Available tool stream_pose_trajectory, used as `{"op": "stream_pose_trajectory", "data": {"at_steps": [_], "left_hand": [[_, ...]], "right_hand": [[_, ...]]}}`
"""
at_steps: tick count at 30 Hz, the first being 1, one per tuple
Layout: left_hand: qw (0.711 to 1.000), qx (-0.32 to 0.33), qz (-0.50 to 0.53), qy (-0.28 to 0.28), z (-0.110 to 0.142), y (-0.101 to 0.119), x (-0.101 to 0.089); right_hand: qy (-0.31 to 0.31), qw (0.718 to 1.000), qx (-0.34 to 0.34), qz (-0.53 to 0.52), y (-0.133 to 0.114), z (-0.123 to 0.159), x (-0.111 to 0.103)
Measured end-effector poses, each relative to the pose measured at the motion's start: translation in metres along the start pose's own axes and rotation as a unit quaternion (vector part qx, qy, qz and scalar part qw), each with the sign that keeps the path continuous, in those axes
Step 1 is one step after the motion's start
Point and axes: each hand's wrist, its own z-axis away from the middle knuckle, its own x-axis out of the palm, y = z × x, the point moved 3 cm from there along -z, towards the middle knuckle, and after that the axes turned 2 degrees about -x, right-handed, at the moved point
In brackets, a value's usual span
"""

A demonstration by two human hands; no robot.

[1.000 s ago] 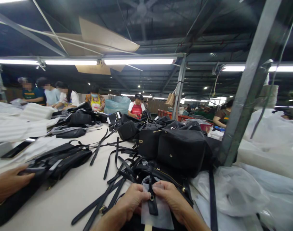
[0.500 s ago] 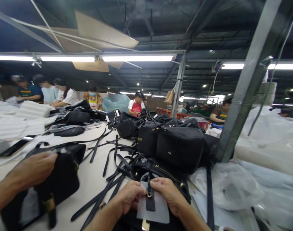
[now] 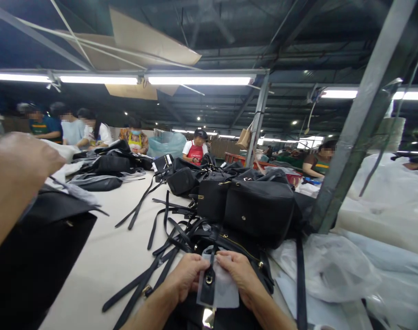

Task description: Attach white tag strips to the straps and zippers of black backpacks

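My left hand [image 3: 184, 277] and my right hand [image 3: 238, 275] are close together at the bottom centre, both pinching a white sheet of wrapping paper [image 3: 226, 295] around a short black strap tab [image 3: 208, 285] with a gold ring. The tab belongs to a black handbag [image 3: 238, 247] lying right in front of me, with a gold zip showing. A gold clasp glints just below the paper.
A co-worker's hand [image 3: 16, 165] at the left lifts another black bag [image 3: 40, 247]. Loose black straps [image 3: 167, 224] trail over the beige table [image 3: 106, 256]. Stacked black bags [image 3: 260, 208] stand behind, clear plastic bags [image 3: 332, 270] and a slanted metal post [image 3: 353, 119] at right. Other workers are far back.
The co-worker's hand has raised the black bag from the table up toward the camera at left. My hands have folded the paper closer round the strap tab.
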Motion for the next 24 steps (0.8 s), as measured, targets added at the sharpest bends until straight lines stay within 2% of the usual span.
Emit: {"op": "stream_pose_trajectory", "data": {"at_steps": [9,16,19,24], "left_hand": [[0.998,0.057,0.0,0.03,-0.002,0.002,0.002],[0.998,-0.049,-0.016,-0.048,0.02,0.006,-0.002],[0.997,-0.053,-0.043,-0.041,0.024,0.005,-0.005],[0.996,-0.028,-0.081,0.003,0.021,0.004,-0.003]], "right_hand": [[0.042,0.999,0.009,0.002,0.005,-0.002,0.002],[0.035,0.999,0.028,-0.025,0.011,-0.003,0.002],[0.035,0.999,0.023,-0.025,0.012,-0.002,0.001],[0.03,0.999,0.007,-0.016,0.012,-0.002,0.004]]}}
